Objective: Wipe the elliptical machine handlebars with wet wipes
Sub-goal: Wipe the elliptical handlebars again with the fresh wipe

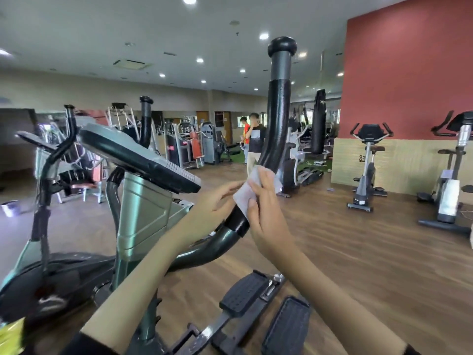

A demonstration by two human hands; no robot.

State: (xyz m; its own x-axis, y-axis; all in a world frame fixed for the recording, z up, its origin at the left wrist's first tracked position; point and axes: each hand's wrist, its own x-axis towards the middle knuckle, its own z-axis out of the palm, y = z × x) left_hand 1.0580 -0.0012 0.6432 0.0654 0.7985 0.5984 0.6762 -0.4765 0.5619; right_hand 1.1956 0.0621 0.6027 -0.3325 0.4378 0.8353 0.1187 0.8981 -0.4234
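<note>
Wet wipe [245, 194] sat wrapped on the near handlebar [278, 119], low on its black foam sleeve, just above where the foam ended. Right grip [267, 216] was closed on it: fingers lay over the top of the wipe and round the bar, thumb pressed on the wipe's near side. Left grip [211, 204] came in from the left with fingers mostly straight, tips touching the wipe's left edge. Couldn't tell if it pinched anything. Both forearms were bare, with dark cuffs at the bottom edge.

Handlebar rose from a dark metal tube, bent, then ran upright to a grey band and a round black end cap. Console [133, 155] sat left of the hands, tilted, on a silver-green column [143, 208]. Second handlebar [146, 121] stood behind the console. Two black ribbed pedals [243, 295] lay side by side below the hands, over a wood-look floor [358, 252].

Further out, two people [256, 139] stood mid-room with weight machines behind them. Black punching bag [318, 121] hung right of the near handlebar. Upright exercise bikes [368, 162] stood by a red wall [409, 73]. Blurred yellow object [10, 336] showed at the bottom-left corner; couldn't identify it.
</note>
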